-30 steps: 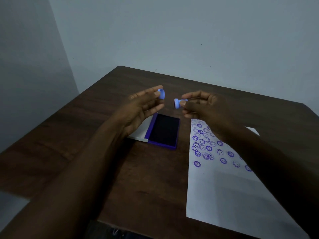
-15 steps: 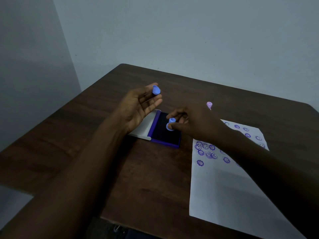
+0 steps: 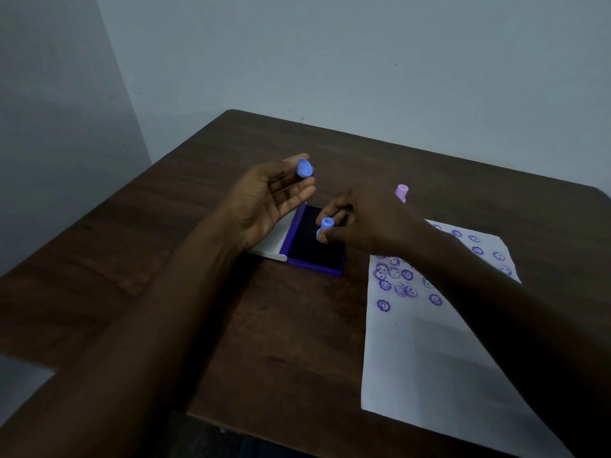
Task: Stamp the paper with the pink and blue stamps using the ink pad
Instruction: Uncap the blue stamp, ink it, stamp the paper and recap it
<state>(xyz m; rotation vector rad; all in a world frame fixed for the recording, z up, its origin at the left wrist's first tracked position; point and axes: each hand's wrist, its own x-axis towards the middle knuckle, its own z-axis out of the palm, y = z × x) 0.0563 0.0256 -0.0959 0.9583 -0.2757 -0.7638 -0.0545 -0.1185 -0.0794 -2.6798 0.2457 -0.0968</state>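
1. Fingers (image 3: 332, 215) of our right hand (image 3: 367, 223) pinched the blue stamp (image 3: 325, 229), pressed upright on the dark ink pad (image 3: 314, 246).
2. Our left hand (image 3: 264, 206) held a blue cap (image 3: 304, 168) at its fingertips, above the pad's white lid (image 3: 272, 249).
3. We saw the pink stamp (image 3: 401, 192) behind our right hand, and the paper (image 3: 429, 358) with purple prints (image 3: 395, 282) lay right of the pad on the table (image 3: 165, 259).

right hand (image 3: 370, 223): blue stamp (image 3: 325, 229) on ink pad (image 3: 314, 247) | left hand (image 3: 264, 203): blue cap (image 3: 304, 168)

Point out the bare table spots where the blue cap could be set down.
Free: the table left of the ink pad, the strip between pad and paper, and the far edge. Crowded: around the pad, where both hands work, and the pink stamp beyond the right hand.
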